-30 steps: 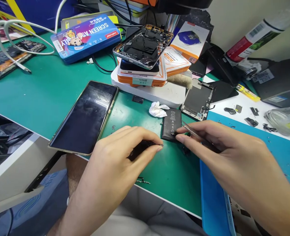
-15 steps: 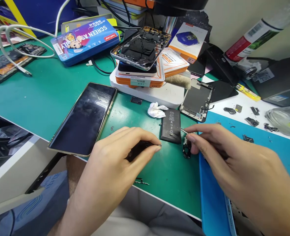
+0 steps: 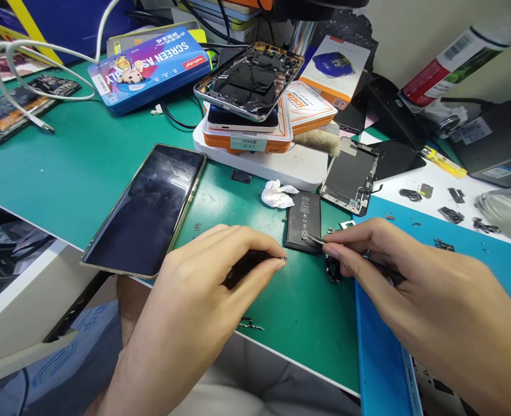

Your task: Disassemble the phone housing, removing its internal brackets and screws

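Note:
My left hand (image 3: 212, 283) is closed in a pinch on a small black phone part (image 3: 246, 264) held just above the green mat (image 3: 86, 156). My right hand (image 3: 394, 277) grips metal tweezers (image 3: 313, 239), whose tip rests on the near end of a black battery (image 3: 304, 214). A small black part (image 3: 333, 269) lies on the mat just under my right fingers. A large phone with a dark screen (image 3: 146, 208) lies face up to the left of my left hand.
A crumpled white tissue (image 3: 278, 193), a detached screen panel (image 3: 351, 176), a stack of orange boxes topped by an opened phone frame (image 3: 250, 81), a blue screen box (image 3: 149, 66), white cable (image 3: 30, 75). A blue mat (image 3: 467, 260) holds scattered small parts on the right.
My right hand has shifted slightly, and the tweezer tip has come back onto the near end of the battery. My left hand has stayed put with its black part.

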{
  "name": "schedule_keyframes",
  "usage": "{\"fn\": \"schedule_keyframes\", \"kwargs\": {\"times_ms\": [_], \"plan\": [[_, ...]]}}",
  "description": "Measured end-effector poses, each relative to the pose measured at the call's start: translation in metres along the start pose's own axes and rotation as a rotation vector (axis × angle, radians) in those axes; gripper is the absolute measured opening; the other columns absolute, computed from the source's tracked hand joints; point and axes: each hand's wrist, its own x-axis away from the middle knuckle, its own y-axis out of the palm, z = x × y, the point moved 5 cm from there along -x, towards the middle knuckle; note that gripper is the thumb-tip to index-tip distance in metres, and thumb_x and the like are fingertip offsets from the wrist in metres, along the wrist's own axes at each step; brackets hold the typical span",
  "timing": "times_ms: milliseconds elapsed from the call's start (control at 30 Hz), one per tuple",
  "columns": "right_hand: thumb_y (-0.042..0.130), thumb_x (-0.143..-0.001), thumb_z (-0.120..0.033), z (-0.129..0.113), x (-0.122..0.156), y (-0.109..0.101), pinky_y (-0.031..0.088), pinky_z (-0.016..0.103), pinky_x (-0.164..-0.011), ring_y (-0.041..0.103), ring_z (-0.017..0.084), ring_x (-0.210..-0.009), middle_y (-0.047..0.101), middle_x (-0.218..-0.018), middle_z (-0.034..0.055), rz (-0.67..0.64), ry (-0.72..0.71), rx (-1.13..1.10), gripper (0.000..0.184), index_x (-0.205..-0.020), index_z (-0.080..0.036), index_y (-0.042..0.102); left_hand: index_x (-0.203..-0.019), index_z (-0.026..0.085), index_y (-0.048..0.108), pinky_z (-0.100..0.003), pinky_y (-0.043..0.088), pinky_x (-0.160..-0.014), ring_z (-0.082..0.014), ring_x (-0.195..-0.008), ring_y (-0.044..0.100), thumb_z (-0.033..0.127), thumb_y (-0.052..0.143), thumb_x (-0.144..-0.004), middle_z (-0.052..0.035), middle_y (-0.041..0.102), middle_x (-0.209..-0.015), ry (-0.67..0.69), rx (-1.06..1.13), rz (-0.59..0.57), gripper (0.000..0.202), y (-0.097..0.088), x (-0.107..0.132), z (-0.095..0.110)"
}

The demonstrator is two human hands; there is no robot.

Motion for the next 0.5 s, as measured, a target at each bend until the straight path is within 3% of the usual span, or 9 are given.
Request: {"fn": "schedule_keyframes", "kwargs": {"times_ms": [333,500], "plan": [[0.051,-0.11,-0.05,-0.0017,-0.0015,0.0008,0.037,0.031,-0.043,0.061,0.019,-0.043,0.077,-0.071,-0.0015,0.0,-0.065,0.057,0.031,-0.105,-0.029,0.073,-0.106,0.03,0.076,-0.017,0.059,-0.081,-0.0079,-0.079,0.07,0.023,0.078,-0.103,0.0108,0.081,-0.1,0.013,-0.013,0.01,0.008,0.0003,-0.0022,0.0],[0.046,-0.113,-0.049,-0.0021,-0.0009,-0.0019,0.04,0.028,-0.04,0.065,0.018,-0.045,0.079,-0.073,-0.0032,0.005,-0.116,0.105,0.035,-0.103,-0.029,0.073,-0.104,0.031,0.075,-0.018,0.058,-0.084,-0.0084,-0.08,0.069,0.016,0.077,-0.102,0.0114,0.08,-0.101,-0.063,-0.068,-0.021,0.015,-0.0003,-0.0009,0.0033]]}}
